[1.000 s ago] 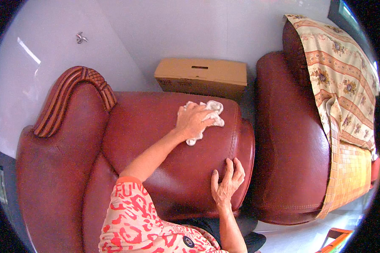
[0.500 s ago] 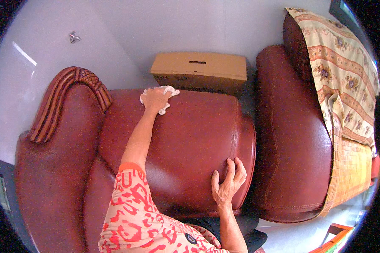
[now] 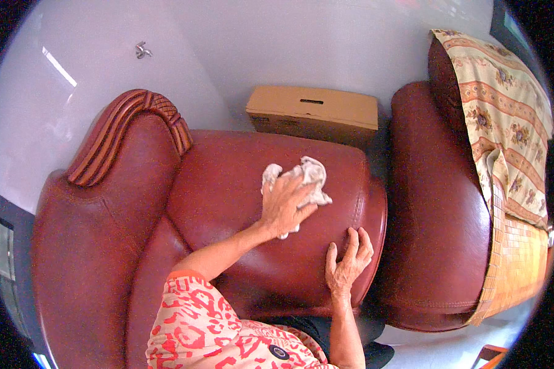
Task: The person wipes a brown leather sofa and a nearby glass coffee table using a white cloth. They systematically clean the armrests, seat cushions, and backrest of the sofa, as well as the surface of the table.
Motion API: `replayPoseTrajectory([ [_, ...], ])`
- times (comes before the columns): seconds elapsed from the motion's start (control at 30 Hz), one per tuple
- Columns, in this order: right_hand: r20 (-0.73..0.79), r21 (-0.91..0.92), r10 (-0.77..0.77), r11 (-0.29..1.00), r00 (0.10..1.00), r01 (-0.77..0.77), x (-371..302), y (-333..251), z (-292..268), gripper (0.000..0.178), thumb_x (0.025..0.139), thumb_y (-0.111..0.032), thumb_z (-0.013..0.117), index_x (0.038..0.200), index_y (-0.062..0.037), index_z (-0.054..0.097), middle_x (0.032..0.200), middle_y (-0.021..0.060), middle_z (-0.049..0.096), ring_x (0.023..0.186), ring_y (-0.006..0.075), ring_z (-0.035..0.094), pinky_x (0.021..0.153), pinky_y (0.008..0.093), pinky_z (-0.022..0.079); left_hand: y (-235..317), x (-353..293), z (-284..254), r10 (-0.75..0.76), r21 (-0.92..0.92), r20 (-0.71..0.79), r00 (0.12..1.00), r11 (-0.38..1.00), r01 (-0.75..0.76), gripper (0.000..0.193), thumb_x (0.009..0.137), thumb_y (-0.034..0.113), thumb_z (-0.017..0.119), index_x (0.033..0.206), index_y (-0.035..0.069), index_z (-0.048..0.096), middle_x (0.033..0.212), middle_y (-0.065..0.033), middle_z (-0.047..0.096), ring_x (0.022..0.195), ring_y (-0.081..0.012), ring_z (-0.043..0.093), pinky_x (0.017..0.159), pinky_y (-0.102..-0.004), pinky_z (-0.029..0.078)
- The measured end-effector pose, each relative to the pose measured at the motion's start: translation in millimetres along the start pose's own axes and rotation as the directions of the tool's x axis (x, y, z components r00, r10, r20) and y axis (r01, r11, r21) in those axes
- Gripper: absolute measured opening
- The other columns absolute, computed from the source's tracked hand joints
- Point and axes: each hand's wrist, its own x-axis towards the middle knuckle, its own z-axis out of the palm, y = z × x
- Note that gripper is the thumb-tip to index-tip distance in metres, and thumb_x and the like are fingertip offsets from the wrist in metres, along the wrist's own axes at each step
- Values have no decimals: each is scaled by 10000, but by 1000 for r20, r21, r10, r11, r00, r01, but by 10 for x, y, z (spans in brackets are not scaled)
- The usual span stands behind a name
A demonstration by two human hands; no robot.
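A crumpled white cloth lies bunched under my left hand, which presses it onto the broad, dark red leather armrest of a sofa. Parts of the cloth stick out past the fingers and below the palm. My right hand rests on the same armrest near its right end, by the stitched seam. Its fingers are bent but apart, and it holds nothing.
Carved wooden trim tops the sofa's backrest at left. Behind the armrest, a cardboard box stands against the wall. At right is another red leather seat with a floral cover and a woven mat. A metal tap juts from the wall.
My left hand has swept the cloth from the armrest's far edge toward me and to the right. The right hand stays in place on the armrest, while the whole view has shifted slightly.
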Motion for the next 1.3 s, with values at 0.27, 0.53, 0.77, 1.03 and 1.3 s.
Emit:
replayPoseTrajectory([
  [0.27, 29, -4, 11, 1000, 1000, -11, -39, 15, 11, 543, 771, -171, 690, 1274, -64, 516, 1338, 196, 438, 1222, 381, 396, 1034, 493, 304, -282, 16, -118, 109, -9, 121, 987, 994, -109, 429, 837, 404, 640, 1230, 231, 626, 1321, -46, 520, 1204, -252, 446, 955, -495, 320],
  [0.53, 20, -14, 11, 1000, 1000, -10, -24, 99, 101, 540, 777, -171, 679, 1277, -57, 514, 1357, 199, 427, 1237, 382, 388, 1043, 495, 300, -1037, 430, -166, -143, 82, 201, 969, 988, 129, 424, 861, 508, 567, 1174, 236, 652, 1223, -92, 618, 1098, -324, 550, 876, -484, 419],
  [0.77, 15, 9, 0, 1000, 1000, 0, -27, 79, 96, 552, 779, -170, 677, 1290, -60, 500, 1356, 199, 428, 1234, 383, 391, 1045, 489, 302, -2427, 250, -173, -393, 450, 60, 918, 831, 326, 418, 879, 516, 509, 1017, 172, 701, 1013, -118, 665, 975, -344, 602, 811, -509, 468],
  [1.03, 9, 18, 12, 1000, 1000, -13, 9, 97, 67, 546, 767, -154, 685, 1277, -65, 511, 1352, 199, 434, 1232, 382, 395, 1041, 490, 308, -2464, 149, -406, -706, 547, -78, 704, 561, 622, 378, 931, 408, 479, 1103, 121, 656, 1174, -76, 608, 1111, -326, 540, 870, -562, 431],
  [1.3, -29, -18, -9, 1000, 1000, 9, 14, 237, 341, 549, 770, -168, 682, 1283, -66, 514, 1351, 190, 442, 1235, 381, 399, 1043, 489, 310, -2758, -523, -140, -484, 410, -146, 863, 764, 498, 448, 938, 396, 502, 1204, 53, 610, 1288, -155, 551, 1202, -376, 482, 948, -524, 415],
])
